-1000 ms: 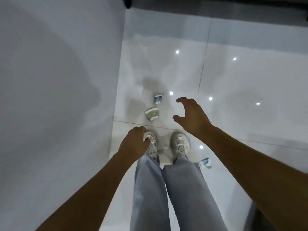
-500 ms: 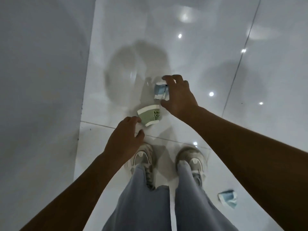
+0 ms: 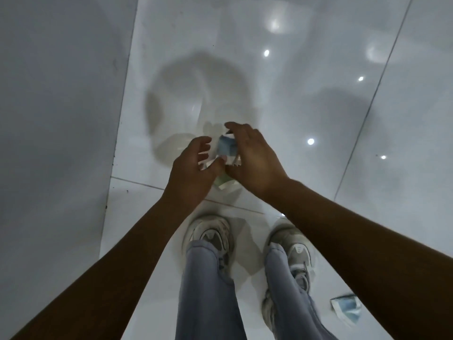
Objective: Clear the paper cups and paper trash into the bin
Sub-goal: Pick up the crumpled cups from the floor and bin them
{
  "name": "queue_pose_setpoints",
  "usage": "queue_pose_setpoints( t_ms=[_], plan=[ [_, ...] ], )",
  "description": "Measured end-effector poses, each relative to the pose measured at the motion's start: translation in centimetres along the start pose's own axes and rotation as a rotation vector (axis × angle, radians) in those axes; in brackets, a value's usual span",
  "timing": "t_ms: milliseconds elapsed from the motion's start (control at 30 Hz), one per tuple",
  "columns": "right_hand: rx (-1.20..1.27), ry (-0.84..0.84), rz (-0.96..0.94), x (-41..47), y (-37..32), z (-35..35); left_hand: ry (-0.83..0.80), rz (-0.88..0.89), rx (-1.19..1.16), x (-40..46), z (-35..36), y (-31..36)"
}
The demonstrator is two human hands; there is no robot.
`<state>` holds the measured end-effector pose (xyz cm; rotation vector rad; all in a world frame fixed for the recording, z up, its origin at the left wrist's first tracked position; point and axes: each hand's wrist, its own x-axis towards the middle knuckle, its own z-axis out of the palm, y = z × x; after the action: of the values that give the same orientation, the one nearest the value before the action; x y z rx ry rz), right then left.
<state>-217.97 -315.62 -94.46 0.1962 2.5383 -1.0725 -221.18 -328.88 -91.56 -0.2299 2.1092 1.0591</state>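
My right hand [image 3: 252, 160] grips a crumpled blue paper cup [image 3: 226, 147] just above the white floor, fingers over its top. My left hand [image 3: 193, 168] is right beside it. The left thumb and curled fingers close round the white upper end of a green paper cup [image 3: 223, 182], which lies on the floor and is mostly hidden under both hands. A second crushed blue paper cup [image 3: 345, 310] lies on the floor at the lower right, behind my right shoe. No bin is in view.
A grey wall [image 3: 61, 143] runs along the left, close to my left arm. My shoes [image 3: 210, 236] and jeans stand just below the hands. The glossy floor tiles [image 3: 318, 106] stretch ahead and to the right.
I have bent lower and the hands came together. The right hand still grips the blue cup. The left hand moved forward from beside the green cup onto it.
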Motion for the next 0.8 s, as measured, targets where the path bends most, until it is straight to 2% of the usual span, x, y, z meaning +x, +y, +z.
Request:
queue_pose_setpoints(
  t_ms=[100, 233, 333, 467, 600, 800],
  plan=[
    [0.048, -0.071, -0.027, -1.9, -2.3, -0.2, -0.055, 0.033, 0.008, -1.3, -0.5, 0.9],
    [0.101, -0.088, 0.001, -3.2, -3.9, 0.3, -0.022, 0.062, 0.112, -2.2, -1.3, 0.6],
    [-0.057, -0.098, 0.063, -3.4, -3.3, 0.9, 0.083, 0.057, 0.245, -2.2, -2.0, -0.1],
    [-0.289, -0.242, 0.119, -2.3, -1.2, 2.1, 0.228, 0.002, 0.231, -1.9, -3.0, -2.6],
    [-0.414, -0.350, 0.071, -1.4, -0.4, 3.9, 0.189, -0.008, 0.258, -1.4, -2.9, -4.9],
    [-0.468, -0.319, 0.081, -2.3, -0.1, 4.6, 0.120, -0.027, 0.298, -1.8, -2.1, -5.7]
  ],
)
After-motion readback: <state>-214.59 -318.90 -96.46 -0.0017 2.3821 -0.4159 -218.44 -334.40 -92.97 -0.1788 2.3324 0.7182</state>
